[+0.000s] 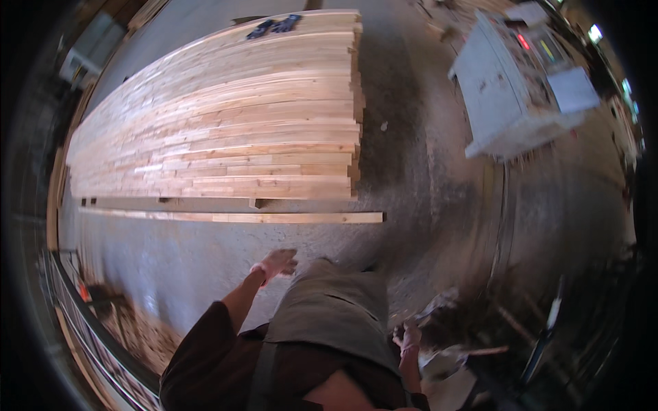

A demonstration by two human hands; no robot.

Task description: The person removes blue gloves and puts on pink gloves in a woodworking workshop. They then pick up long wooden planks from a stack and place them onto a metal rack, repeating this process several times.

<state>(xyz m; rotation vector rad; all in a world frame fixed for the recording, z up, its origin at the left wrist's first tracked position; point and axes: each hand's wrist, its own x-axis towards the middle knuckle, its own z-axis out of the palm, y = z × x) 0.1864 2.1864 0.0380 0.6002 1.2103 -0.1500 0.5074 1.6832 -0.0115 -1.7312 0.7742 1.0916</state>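
My left hand [277,262], with a pinkish band at the wrist, hangs over the floor in front of me. Its fingers are stretched out and nothing shows in it. At my right side, my right hand [409,335] is low beside my grey apron [329,308]. Its fingers are loosely bent and apart, and I make out nothing held. Ahead of my left hand a single long wooden strip [274,218] lies apart from a wide stack of pale wooden boards [226,130]. The near side of the stack rests on small supports.
Dark blue gloves [274,26] lie on the stack's far end. A grey control cabinet [500,82] with red and yellow displays stands at the far right. Metal rails [96,335] run along the left. Dark clutter, with a pale-tipped rod [548,329], is at the lower right.
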